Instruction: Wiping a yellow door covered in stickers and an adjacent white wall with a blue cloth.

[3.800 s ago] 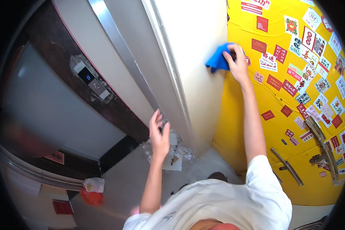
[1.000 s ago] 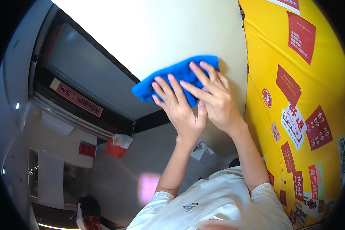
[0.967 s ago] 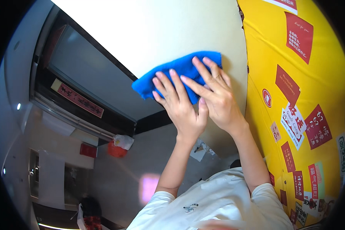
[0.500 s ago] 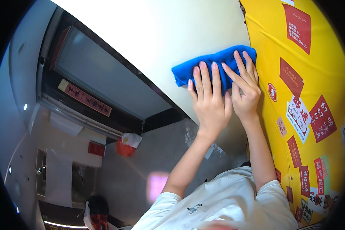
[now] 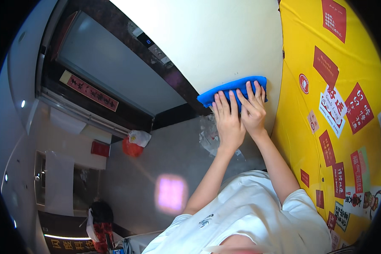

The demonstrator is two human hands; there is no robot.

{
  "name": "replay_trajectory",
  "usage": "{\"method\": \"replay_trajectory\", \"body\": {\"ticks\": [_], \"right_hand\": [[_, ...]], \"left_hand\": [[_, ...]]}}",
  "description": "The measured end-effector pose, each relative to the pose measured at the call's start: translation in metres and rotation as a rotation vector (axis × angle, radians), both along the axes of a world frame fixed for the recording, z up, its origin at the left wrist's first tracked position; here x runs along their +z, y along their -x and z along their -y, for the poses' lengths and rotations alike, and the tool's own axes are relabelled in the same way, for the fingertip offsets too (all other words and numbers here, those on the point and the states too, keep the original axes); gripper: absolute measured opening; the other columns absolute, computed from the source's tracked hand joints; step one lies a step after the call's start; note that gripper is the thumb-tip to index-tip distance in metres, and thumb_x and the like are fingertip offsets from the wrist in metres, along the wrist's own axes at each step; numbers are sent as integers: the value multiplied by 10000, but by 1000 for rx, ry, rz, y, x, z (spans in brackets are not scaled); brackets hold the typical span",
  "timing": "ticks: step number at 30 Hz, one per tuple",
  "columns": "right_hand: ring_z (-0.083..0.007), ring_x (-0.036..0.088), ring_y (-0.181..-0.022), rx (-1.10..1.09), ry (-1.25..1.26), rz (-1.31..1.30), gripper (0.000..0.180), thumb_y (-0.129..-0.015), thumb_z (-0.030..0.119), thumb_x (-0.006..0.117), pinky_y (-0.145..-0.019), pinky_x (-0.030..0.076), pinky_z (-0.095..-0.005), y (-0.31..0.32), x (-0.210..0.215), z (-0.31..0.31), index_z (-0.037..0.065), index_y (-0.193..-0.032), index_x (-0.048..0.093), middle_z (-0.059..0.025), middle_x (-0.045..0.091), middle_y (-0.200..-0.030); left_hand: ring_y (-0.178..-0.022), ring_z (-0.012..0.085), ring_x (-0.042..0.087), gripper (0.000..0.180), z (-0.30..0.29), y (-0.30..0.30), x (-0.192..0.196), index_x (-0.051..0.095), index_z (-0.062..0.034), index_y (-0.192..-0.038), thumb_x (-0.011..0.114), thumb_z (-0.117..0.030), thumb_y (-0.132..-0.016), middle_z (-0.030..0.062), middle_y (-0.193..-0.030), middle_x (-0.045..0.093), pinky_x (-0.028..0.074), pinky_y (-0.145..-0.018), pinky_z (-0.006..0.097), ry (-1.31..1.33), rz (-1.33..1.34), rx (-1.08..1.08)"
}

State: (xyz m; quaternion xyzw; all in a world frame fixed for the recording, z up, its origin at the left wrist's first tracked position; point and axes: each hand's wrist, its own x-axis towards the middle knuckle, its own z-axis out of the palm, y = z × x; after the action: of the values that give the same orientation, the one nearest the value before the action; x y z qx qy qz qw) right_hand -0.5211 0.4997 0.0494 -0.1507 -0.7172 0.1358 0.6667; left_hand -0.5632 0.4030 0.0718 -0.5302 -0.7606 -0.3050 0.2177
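A folded blue cloth (image 5: 234, 84) lies against the lower part of a smooth white panel (image 5: 224, 38). My left hand (image 5: 229, 127) presses flat on the cloth's middle, its fingers stretched upward. Beside it my right hand (image 5: 254, 114) rests on the right part of the cloth, fingers extended and apart. The two hands touch or nearly touch near the thumbs, and both thumbs are mostly hidden. A few small dark specks show on the panel just above the cloth.
At the right stands a yellow covered wall (image 5: 279, 122) with red and white stickers. A dark-framed door (image 5: 118, 63) is at the left, with a small lit display panel (image 5: 146, 40) beside it. Red and white bags (image 5: 135, 143) sit on the grey floor (image 5: 148, 173).
Both hands and the cloth have moved down the panel, away from the yellow wall. My hands are closer together. The view has shifted, bringing the lit display panel into sight.
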Motion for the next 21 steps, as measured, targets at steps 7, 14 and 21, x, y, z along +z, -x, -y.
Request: {"method": "replay_trajectory", "body": {"ticks": [7,14,21], "right_hand": [[-415,404,-1342,-79,55,85,485,-747,-106,533,-1108,279,-545,-29,-15,-4,78,-1164,700,-203,498,-1403],[-455,296,-1388,-92,33,76,531,-765,-31,520,-1137,214,-540,-33,48,-18,93,-1269,633,-218,397,-1478],[-405,344,-1375,73,-104,117,473,-806,-16,537,-1118,228,-549,-7,97,10,107,-1250,646,-161,436,-1469]], "left_hand": [[-1436,493,104,696,-7,-12,3,262,87,-1461,539,-52,-838,347,-1524,153,106,-1139,605,132,-11,-132],[-1420,472,203,654,-23,-5,53,316,3,-1475,544,-121,-875,306,-1530,206,164,-1125,583,5,-119,-202],[-1431,491,136,626,1,17,67,305,23,-1477,524,-169,-923,308,-1546,151,144,-1123,579,-206,-112,-75]]}}
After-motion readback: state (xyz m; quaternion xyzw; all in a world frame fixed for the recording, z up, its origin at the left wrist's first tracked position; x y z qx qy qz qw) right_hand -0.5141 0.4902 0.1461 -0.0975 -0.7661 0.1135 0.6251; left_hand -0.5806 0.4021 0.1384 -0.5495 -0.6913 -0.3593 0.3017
